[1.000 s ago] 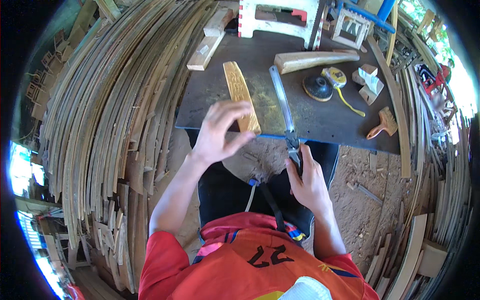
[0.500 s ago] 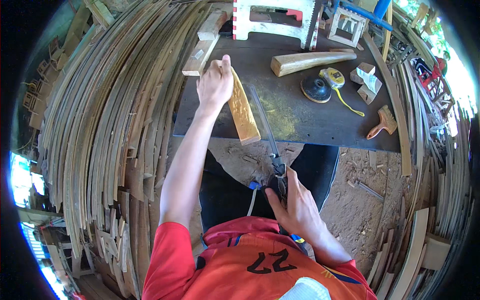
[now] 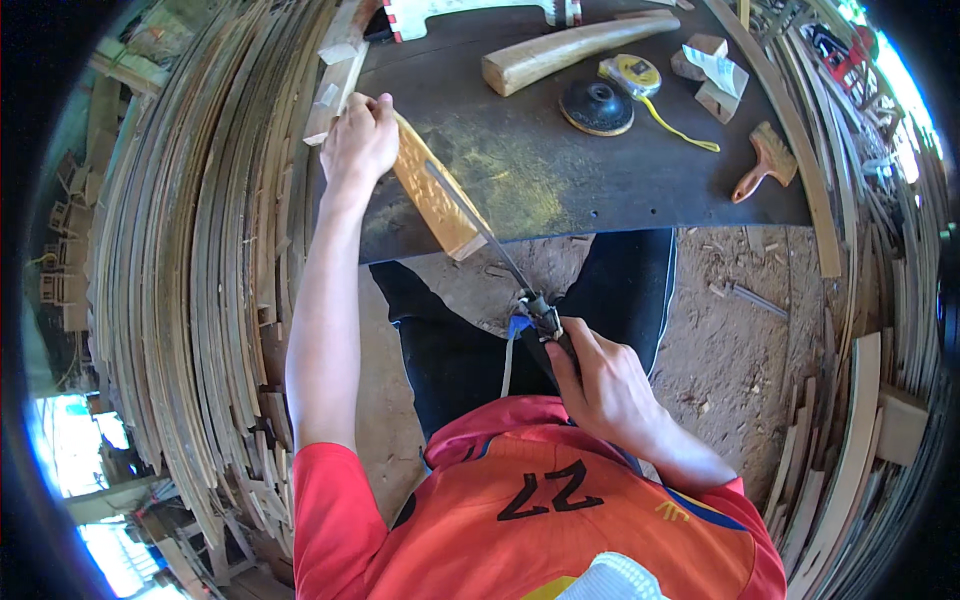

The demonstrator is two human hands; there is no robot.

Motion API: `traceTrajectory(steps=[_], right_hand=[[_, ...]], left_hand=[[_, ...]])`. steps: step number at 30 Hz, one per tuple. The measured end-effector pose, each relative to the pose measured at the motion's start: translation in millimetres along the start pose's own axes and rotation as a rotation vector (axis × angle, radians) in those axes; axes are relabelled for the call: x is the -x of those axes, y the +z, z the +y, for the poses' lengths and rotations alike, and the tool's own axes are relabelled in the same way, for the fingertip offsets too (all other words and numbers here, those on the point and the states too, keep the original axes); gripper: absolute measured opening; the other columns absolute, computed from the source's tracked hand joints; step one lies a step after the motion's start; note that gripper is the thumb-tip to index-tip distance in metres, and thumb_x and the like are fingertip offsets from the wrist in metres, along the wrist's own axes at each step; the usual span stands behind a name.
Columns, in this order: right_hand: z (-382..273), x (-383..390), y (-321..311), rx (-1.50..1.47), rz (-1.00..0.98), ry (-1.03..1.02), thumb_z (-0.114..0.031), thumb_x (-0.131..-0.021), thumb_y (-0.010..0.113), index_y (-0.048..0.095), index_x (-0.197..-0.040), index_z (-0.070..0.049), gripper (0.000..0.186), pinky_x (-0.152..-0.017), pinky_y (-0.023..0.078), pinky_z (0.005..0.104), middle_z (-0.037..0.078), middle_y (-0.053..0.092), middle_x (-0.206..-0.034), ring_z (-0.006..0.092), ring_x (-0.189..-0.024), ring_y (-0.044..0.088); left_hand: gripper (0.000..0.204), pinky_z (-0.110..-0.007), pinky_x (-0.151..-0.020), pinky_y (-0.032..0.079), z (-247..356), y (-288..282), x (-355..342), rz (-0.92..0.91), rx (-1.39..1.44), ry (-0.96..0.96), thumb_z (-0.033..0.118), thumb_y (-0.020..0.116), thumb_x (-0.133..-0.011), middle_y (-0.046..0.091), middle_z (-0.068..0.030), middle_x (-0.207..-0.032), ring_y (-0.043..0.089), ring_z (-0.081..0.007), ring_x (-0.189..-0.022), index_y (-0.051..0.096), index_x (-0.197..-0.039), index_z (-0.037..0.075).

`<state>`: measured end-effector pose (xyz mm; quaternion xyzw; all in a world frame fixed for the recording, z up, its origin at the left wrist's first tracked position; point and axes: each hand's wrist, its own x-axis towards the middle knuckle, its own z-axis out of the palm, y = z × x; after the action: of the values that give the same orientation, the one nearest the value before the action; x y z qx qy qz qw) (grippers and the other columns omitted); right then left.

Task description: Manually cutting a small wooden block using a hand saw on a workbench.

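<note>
Pressing down on the far end of a yellowish wooden piece (image 3: pixel 432 195), the left hand (image 3: pixel 358 140) has its fingers curled over the wood near the bench's left edge. The wooden piece lies slantwise on the dark bench (image 3: pixel 560 180), its near end just at the front edge. A thin saw blade (image 3: pixel 470 215) runs along the wood's right side and comes off the bench toward the person. The right hand (image 3: pixel 600 385) is closed around the saw's dark handle, down over the black trousers, close to the orange shirt; this grip is tight around the handle, fingers wrapped fully.

Farther back on the bench rest a long pale wooden handle blank (image 3: pixel 575 48), a round black sanding disc (image 3: pixel 596 106), a yellow tape measure (image 3: pixel 633 74) with its tape trailing out to the right, some small wood blocks (image 3: pixel 708 68), and a brush (image 3: pixel 762 162) with a reddish handle near the right edge. Stacks of bent wooden strips (image 3: pixel 200 260) curve around the left side, and more lean at the right. Sawdust and shavings cover the dirt floor (image 3: pixel 740 330) under the bench.
</note>
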<state>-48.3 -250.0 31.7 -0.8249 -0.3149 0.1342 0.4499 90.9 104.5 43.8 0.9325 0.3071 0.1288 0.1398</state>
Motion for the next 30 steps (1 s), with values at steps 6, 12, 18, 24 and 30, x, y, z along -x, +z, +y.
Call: traceTrajectory(steps=[6,12,18,24,30], right_hand=[[-4,3,-8,0.133,-0.007,0.067,-0.017,-0.101,0.062,0.055,-0.107,0.000,0.019,-0.057,0.053,0.0491,0.020,0.065,-0.081,0.0409,-0.068,0.067],[-23,-2,-7,0.251,-0.032,0.035,-0.017,-0.101,0.061,0.053,-0.101,-0.001,0.019,-0.053,0.052,0.0461,0.016,0.064,-0.077,0.0357,-0.065,0.068],[-32,1,-3,0.356,-0.012,0.078,-0.019,-0.101,0.061,0.051,-0.096,-0.002,0.020,-0.051,0.053,0.0455,0.014,0.063,-0.075,0.0325,-0.064,0.068],[-37,2,1,0.384,0.017,0.024,-0.021,-0.102,0.061,0.051,-0.096,-0.002,0.022,-0.051,0.053,0.0456,0.014,0.064,-0.076,0.0332,-0.065,0.068],[-38,3,7,0.398,0.031,0.044,-0.020,-0.103,0.059,0.051,-0.094,-0.001,0.022,-0.050,0.051,0.0469,0.016,0.064,-0.073,0.0350,-0.061,0.067]], left_hand=[[0.076,-0.049,-0.118,0.039,6,-2,-19,0.060,0.411,-0.035,0.064,0.027,-0.106,0.059,-0.0307,-0.143,0.057,-0.0441,-0.135,0.046,-0.143,0.001],[0.071,-0.049,-0.115,0.043,0,22,-44,-0.045,0.256,-0.082,0.066,0.035,-0.104,0.066,-0.0223,-0.138,0.060,-0.0389,-0.133,0.054,-0.139,0.007],[0.056,-0.044,-0.110,0.048,11,19,-36,-0.028,0.107,-0.049,0.058,0.046,-0.105,0.073,-0.0125,-0.129,0.066,-0.0309,-0.127,0.067,-0.127,0.011],[0.055,-0.047,-0.111,0.047,8,21,-41,-0.114,0.105,-0.034,0.055,0.043,-0.106,0.072,-0.0147,-0.131,0.065,-0.0341,-0.127,0.069,-0.129,0.012],[0.057,-0.048,-0.109,0.048,6,16,-38,-0.064,0.134,-0.044,0.055,0.039,-0.107,0.073,-0.0167,-0.128,0.066,-0.0361,-0.125,0.069,-0.128,0.012]])
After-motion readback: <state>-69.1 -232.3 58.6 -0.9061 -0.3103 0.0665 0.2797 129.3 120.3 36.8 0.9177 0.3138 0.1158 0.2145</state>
